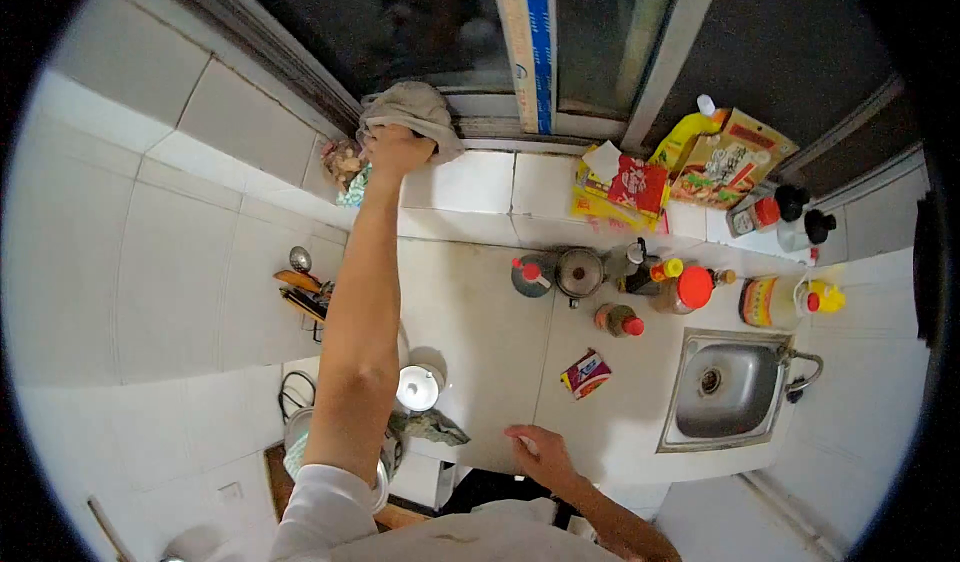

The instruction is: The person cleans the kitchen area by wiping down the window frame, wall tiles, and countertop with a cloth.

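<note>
At the window sill, my left hand [400, 149] is stretched far forward, its fingers closed on a crumpled greyish cloth [412, 104]. Beside it in the sill corner lie a bag of brownish food [343, 165] and something green and white [354, 188]. My right hand [545, 457] hovers at the counter's front edge, fingers loosely bent and apart, holding nothing. Nearest to it are a purple-and-red packet [586, 374] and a dark crumpled cloth [430, 426]. A white round container [418, 388] stands beneath my left forearm.
Several jars and bottles, including a red-lidded jar [693, 289], line the back of the counter [470, 302]. Food packets [636, 184] lie on the sill. A steel sink [720, 417] is at the right. Utensils [305, 287] hang at the left wall.
</note>
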The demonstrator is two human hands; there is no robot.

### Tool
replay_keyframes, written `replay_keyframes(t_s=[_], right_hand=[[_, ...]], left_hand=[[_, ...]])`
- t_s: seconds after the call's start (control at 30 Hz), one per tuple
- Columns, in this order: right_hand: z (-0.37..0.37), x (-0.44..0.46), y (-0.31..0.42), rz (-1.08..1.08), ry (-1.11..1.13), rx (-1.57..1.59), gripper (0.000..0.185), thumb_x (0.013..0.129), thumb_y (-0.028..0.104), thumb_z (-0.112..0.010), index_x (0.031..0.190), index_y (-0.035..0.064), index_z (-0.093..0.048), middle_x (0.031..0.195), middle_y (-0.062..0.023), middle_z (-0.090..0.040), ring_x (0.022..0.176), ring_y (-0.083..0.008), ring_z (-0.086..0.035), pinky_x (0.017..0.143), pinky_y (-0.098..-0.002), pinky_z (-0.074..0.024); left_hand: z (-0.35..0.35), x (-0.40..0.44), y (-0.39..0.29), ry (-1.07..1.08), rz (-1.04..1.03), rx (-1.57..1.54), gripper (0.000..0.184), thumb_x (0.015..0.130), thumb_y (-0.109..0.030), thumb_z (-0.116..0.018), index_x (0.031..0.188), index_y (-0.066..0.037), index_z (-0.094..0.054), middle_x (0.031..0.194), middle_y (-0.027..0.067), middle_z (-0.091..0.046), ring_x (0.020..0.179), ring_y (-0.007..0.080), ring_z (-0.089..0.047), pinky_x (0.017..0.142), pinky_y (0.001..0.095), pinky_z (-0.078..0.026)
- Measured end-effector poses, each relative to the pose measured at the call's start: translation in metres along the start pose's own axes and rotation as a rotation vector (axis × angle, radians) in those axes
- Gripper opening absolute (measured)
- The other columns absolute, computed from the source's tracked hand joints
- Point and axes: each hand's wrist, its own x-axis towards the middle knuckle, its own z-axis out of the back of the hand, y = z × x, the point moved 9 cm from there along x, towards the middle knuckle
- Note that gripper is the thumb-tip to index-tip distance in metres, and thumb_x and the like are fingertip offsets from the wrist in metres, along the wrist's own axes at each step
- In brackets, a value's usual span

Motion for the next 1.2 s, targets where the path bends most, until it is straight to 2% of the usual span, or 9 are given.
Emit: replay_keyframes(t_s=[0.07, 0.13, 0.2, 0.27, 0.6, 0.83, 0.93, 1.03, 1.2], right_hand=[[0.012, -0.029, -0.031, -0.157, 0.076, -0.094, 0.018, 0.096, 0.004, -0.065, 0.113, 0.0019, -0.072, 0.11, -0.0151, -0.077, 0.1, -0.0229, -0.076, 0.085, -0.0337, -0.0594], [0.031, -0.046, -0.059, -0.196, 0.027, -0.058, 0.018, 0.097, 0.004, -0.064, 0.112, 0.0007, -0.072, 0.108, -0.0143, -0.077, 0.097, -0.0214, -0.075, 0.084, -0.0336, -0.0594], [0.041, -0.056, -0.072, -0.205, -0.043, -0.017, 0.017, 0.097, 0.007, -0.065, 0.111, 0.0009, -0.072, 0.106, -0.0151, -0.077, 0.097, -0.024, -0.075, 0.084, -0.0354, -0.0597], [0.058, -0.056, -0.078, -0.159, -0.131, 0.03, 0.018, 0.097, 0.011, -0.067, 0.111, 0.0024, -0.072, 0.105, -0.0174, -0.077, 0.099, -0.0307, -0.076, 0.085, -0.039, -0.0603], [0.063, -0.054, -0.09, -0.218, -0.19, 0.047, 0.013, 0.1, 0.005, -0.063, 0.108, 0.0017, -0.073, 0.088, -0.0049, -0.073, 0.077, -0.0095, -0.065, 0.07, -0.0274, -0.0528], [0.071, -0.064, -0.116, -0.263, -0.148, 0.02, 0.012, 0.1, 0.001, -0.061, 0.109, -0.0031, -0.068, 0.1, -0.0114, -0.077, 0.087, -0.0155, -0.071, 0.079, -0.028, -0.0556], [0.084, -0.06, -0.105, -0.326, -0.204, 0.117, 0.012, 0.1, 0.001, -0.061, 0.109, -0.0028, -0.068, 0.102, -0.0115, -0.077, 0.089, -0.0152, -0.07, 0.081, -0.028, -0.0552], [0.087, -0.053, -0.103, -0.332, -0.218, 0.132, 0.012, 0.1, 0.002, -0.061, 0.108, -0.0022, -0.069, 0.104, -0.0107, -0.077, 0.089, -0.0135, -0.069, 0.082, -0.0271, -0.0543], [0.088, -0.058, -0.111, -0.309, -0.252, 0.186, 0.011, 0.1, 0.002, -0.061, 0.107, -0.0017, -0.069, 0.103, -0.0104, -0.077, 0.089, -0.0133, -0.069, 0.084, -0.0273, -0.0542]], left_hand=[[0.016, -0.007, -0.021, 0.39, -0.107, -0.115, 0.078, 0.081, -0.041, -0.069, 0.149, -0.006, -0.054, 0.15, 0.0273, -0.054, 0.142, 0.0379, -0.049, 0.118, 0.0377, -0.04], [-0.014, 0.014, -0.026, 0.1, -0.252, -0.183, 0.075, 0.08, -0.041, -0.072, 0.145, -0.005, -0.058, 0.142, 0.0255, -0.061, 0.135, 0.0356, -0.056, 0.111, 0.0388, -0.045], [-0.026, 0.011, -0.03, 0.162, -0.248, -0.315, 0.073, 0.08, -0.042, -0.074, 0.141, -0.003, -0.061, 0.136, 0.0231, -0.066, 0.128, 0.0328, -0.061, 0.106, 0.0399, -0.049], [0.01, -0.019, -0.049, 0.555, -0.087, -0.506, 0.072, 0.08, -0.042, -0.076, 0.137, 0.0, -0.063, 0.131, 0.0199, -0.07, 0.122, 0.0293, -0.064, 0.102, 0.0411, -0.051], [0.04, -0.052, -0.068, -0.158, 0.297, -0.327, 0.121, 0.07, -0.051, -0.088, 0.153, 0.014, -0.028, 0.158, 0.0335, -0.028, 0.144, 0.0547, -0.032, 0.121, 0.0576, -0.028], [0.041, -0.037, -0.058, -0.147, 0.252, -0.006, 0.109, 0.071, -0.076, -0.077, 0.147, -0.001, -0.053, 0.141, 0.0329, -0.052, 0.134, 0.0528, -0.048, 0.107, 0.0637, -0.042], [0.038, -0.031, -0.055, 0.138, 0.209, 0.064, 0.126, 0.074, -0.083, -0.069, 0.161, -0.001, -0.031, 0.159, 0.0399, -0.028, 0.145, 0.062, -0.027, 0.115, 0.0719, -0.026], [0.03, -0.024, -0.039, 0.198, 0.175, 0.115, 0.122, 0.075, -0.083, -0.067, 0.158, 0.001, -0.038, 0.164, 0.0352, -0.027, 0.151, 0.0577, -0.021, 0.119, 0.0671, -0.022], [0.05, -0.023, -0.029, 0.246, 0.145, 0.075, 0.109, 0.077, -0.076, -0.068, 0.149, 0.003, -0.049, 0.154, 0.0273, -0.048, 0.148, 0.0479, -0.032, 0.117, 0.0602, -0.027]])
